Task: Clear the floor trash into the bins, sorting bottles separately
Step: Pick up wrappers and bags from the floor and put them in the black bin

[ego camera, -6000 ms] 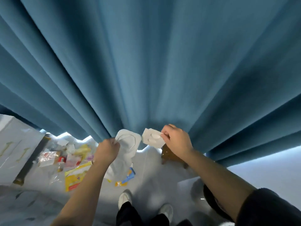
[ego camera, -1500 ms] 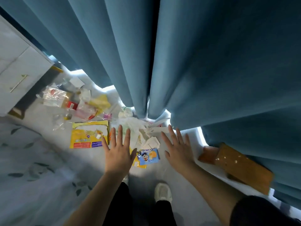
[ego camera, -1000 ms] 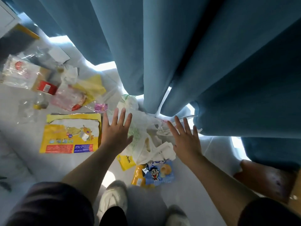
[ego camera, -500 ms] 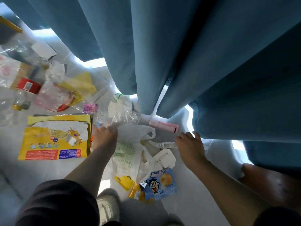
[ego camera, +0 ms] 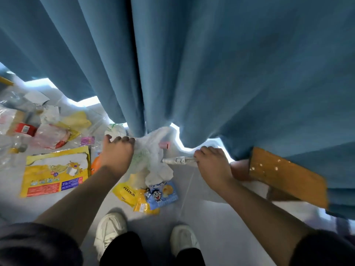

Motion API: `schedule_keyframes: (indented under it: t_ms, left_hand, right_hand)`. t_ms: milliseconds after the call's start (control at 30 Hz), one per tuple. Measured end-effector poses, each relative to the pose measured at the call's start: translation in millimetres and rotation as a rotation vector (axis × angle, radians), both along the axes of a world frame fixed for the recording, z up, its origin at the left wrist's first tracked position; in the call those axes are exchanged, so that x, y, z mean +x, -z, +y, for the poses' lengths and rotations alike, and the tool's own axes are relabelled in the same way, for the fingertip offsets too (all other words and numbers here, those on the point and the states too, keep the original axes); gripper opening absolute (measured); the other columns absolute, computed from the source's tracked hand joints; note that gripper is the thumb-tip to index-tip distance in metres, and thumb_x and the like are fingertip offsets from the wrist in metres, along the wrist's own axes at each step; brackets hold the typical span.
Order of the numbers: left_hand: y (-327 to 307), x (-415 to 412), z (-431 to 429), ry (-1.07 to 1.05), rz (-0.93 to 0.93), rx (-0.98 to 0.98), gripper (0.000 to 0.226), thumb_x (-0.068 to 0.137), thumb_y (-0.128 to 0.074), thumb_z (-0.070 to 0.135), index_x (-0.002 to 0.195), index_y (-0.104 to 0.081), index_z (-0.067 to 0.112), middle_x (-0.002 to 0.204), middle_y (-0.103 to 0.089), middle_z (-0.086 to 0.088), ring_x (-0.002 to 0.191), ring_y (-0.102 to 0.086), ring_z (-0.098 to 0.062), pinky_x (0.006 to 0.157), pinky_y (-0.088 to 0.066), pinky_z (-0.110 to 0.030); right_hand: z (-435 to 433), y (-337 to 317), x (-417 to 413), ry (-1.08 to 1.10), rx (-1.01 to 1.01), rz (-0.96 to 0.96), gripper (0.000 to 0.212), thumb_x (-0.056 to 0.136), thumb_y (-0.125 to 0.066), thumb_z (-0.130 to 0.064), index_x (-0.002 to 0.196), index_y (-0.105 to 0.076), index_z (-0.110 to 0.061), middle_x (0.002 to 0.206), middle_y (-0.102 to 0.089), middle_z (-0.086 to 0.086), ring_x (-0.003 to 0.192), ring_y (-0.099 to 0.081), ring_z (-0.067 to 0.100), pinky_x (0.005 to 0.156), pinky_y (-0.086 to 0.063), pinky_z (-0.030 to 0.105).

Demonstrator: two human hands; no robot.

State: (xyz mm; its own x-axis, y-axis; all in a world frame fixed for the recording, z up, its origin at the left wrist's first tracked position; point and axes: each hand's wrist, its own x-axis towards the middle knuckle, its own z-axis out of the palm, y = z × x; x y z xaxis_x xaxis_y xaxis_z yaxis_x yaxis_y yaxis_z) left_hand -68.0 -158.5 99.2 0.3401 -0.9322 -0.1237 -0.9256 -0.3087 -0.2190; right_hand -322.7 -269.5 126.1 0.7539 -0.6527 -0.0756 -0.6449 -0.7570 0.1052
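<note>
Now left hand (ego camera: 117, 156) grips crinkly white plastic bag (ego camera: 151, 156) on smooth grey floor (ego camera: 201, 208) under pleated blue curtain (ego camera: 211, 64); right hand (ego camera: 211, 166) pinches slim white tube (ego camera: 175, 160) just right of bag. Flat glossy yellow packet (ego camera: 55, 173) left.

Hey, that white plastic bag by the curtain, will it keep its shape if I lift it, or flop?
Probably flops: the white plastic bag lies crumpled in soft folds. Likely light, as it looks thin and translucent. It may drag the yellow wrapper, which its lower folds seem to overlap.
</note>
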Motion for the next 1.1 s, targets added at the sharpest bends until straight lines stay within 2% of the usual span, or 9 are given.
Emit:
schedule_keyframes:
  t_ms: [100, 167, 300, 500, 567, 700, 833, 1000, 1100]
  left_hand:
    - [-71, -41, 5, 0.070, 0.031, -0.120, 0.019, 0.065, -0.075, 0.006, 0.070, -0.059, 0.014, 0.064, -0.062, -0.004, 0.060, -0.061, -0.025, 0.076, -0.038, -0.037]
    - [-114, -69, 12, 0.119, 0.056, -0.220, 0.027, 0.058, -0.078, 0.001, 0.060, -0.054, 0.013, 0.055, -0.057, -0.004, 0.049, -0.055, -0.024, 0.069, -0.037, -0.034]
    - [-187, -131, 22, 0.212, 0.077, -0.372, 0.031, 0.058, -0.079, 0.002, 0.057, -0.051, 0.015, 0.052, -0.053, -0.001, 0.044, -0.049, -0.023, 0.066, -0.033, -0.032]
    - [-251, -237, 18, 0.406, 0.086, -0.473, 0.034, 0.058, -0.079, 0.003, 0.057, -0.048, 0.018, 0.050, -0.047, 0.003, 0.042, -0.045, -0.022, 0.065, -0.023, -0.032]
    - [-261, -275, 11, 0.459, 0.098, -0.480, 0.034, 0.055, -0.078, 0.002, 0.056, -0.048, 0.018, 0.049, -0.046, 0.003, 0.041, -0.043, -0.021, 0.065, -0.021, -0.032]
    - [-266, -362, -15, 0.594, 0.132, -0.465, 0.036, 0.057, -0.078, 0.002, 0.055, -0.046, 0.019, 0.048, -0.045, 0.003, 0.040, -0.042, -0.021, 0.064, -0.023, -0.033]
    - [-261, -459, -50, 0.703, 0.203, -0.443, 0.029, 0.059, -0.074, 0.006, 0.054, -0.048, 0.019, 0.047, -0.045, 0.003, 0.039, -0.041, -0.020, 0.062, -0.027, -0.033]
    - [-234, -562, -86, 0.739, 0.344, -0.357, 0.021, 0.071, -0.069, 0.014, 0.060, -0.052, 0.018, 0.054, -0.052, 0.004, 0.043, -0.046, -0.019, 0.065, -0.020, -0.033]
    - [-220, -605, -101, 0.730, 0.370, -0.288, 0.015, 0.091, -0.051, 0.022, 0.076, -0.054, 0.019, 0.072, -0.058, 0.003, 0.061, -0.054, -0.020, 0.075, -0.024, -0.033]
  right_hand:
    - [32, -65, -55, 0.159, -0.020, -0.101, 0.025, 0.057, -0.082, -0.009, 0.071, -0.063, -0.019, 0.068, -0.061, 0.000, 0.064, -0.063, 0.024, 0.059, -0.047, 0.032]
    - [54, -106, -95, 0.268, -0.015, -0.194, 0.016, 0.068, -0.076, -0.010, 0.076, -0.063, -0.016, 0.073, -0.062, 0.003, 0.069, -0.063, 0.027, 0.063, -0.047, 0.035]
    - [84, -172, -176, 0.459, -0.037, -0.313, 0.016, 0.069, -0.075, -0.007, 0.076, -0.062, -0.012, 0.075, -0.061, 0.007, 0.070, -0.062, 0.033, 0.061, -0.046, 0.036]
    - [112, -228, -281, 0.729, -0.049, -0.475, 0.019, 0.088, -0.056, -0.013, 0.105, -0.064, -0.008, 0.100, -0.063, 0.011, 0.088, -0.059, 0.036, 0.070, -0.041, 0.035]
    - [118, -232, -316, 0.794, -0.018, -0.499, 0.019, 0.091, -0.054, -0.015, 0.107, -0.062, -0.009, 0.101, -0.061, 0.010, 0.089, -0.058, 0.033, 0.070, -0.041, 0.035]
    - [126, -228, -397, 0.981, 0.001, -0.553, 0.012, 0.092, -0.053, -0.019, 0.087, -0.056, -0.008, 0.084, -0.053, 0.002, 0.077, -0.056, 0.028, 0.062, -0.043, 0.035]
    - [127, -214, -481, 1.183, -0.007, -0.598, 0.015, 0.094, -0.051, -0.023, 0.083, -0.050, -0.013, 0.081, -0.053, 0.001, 0.070, -0.050, 0.022, 0.058, -0.040, 0.034]
    - [127, -186, -564, 1.417, -0.022, -0.659, 0.010, 0.093, -0.052, -0.020, 0.084, -0.049, -0.016, 0.083, -0.055, 0.002, 0.073, -0.050, 0.023, 0.059, -0.034, 0.032]
    - [127, -165, -597, 1.550, -0.022, -0.688, 0.003, 0.093, -0.052, -0.019, 0.091, -0.050, -0.017, 0.087, -0.054, 0.001, 0.075, -0.050, 0.023, 0.061, -0.036, 0.032]
